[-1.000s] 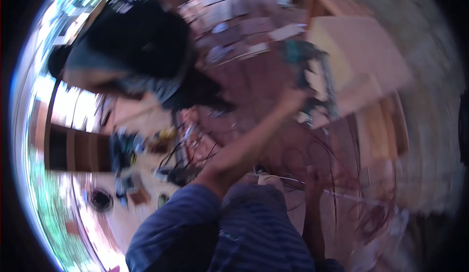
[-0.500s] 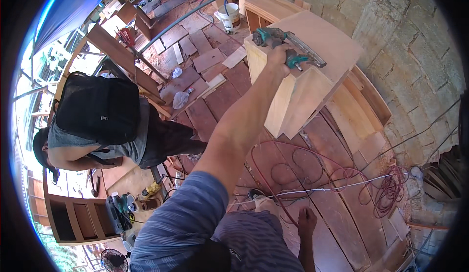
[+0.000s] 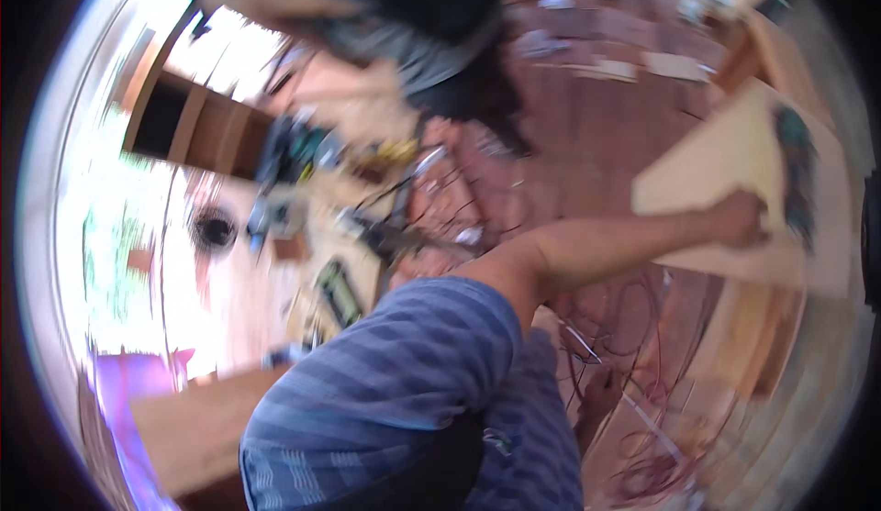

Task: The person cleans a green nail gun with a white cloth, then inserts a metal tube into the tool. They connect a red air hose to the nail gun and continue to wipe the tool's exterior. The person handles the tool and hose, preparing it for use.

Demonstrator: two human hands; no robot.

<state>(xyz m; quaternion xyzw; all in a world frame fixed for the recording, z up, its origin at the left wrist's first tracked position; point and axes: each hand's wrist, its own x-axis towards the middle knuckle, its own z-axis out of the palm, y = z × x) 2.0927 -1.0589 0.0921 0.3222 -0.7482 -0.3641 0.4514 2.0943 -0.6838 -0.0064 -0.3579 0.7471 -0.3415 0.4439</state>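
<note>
A green and black nail gun (image 3: 796, 176) lies on top of a pale wooden cabinet (image 3: 830, 227) at the right. My left hand (image 3: 739, 219) is stretched out over the near side of that cabinet. A small gap seems to part it from the nail gun, and its fingers look curled but are smeared by motion. Low beside my body hangs my right hand (image 3: 601, 389), small, dark and blurred. Whether it holds anything cannot be made out. Near it runs a red hose (image 3: 653, 327).
A person (image 3: 431, 34) with a black backpack bends at the upper left. Below them, a cluttered worktable (image 3: 367, 268) carries power tools. A shelf unit (image 3: 197, 126) and a fan (image 3: 216, 229) stand farther left. Coiled hose (image 3: 647, 465) lies on the reddish floor boards.
The view has swung left, shifting the cabinet and the person to the right. My left hand has let go of the nail gun, which now lies on the cabinet.
</note>
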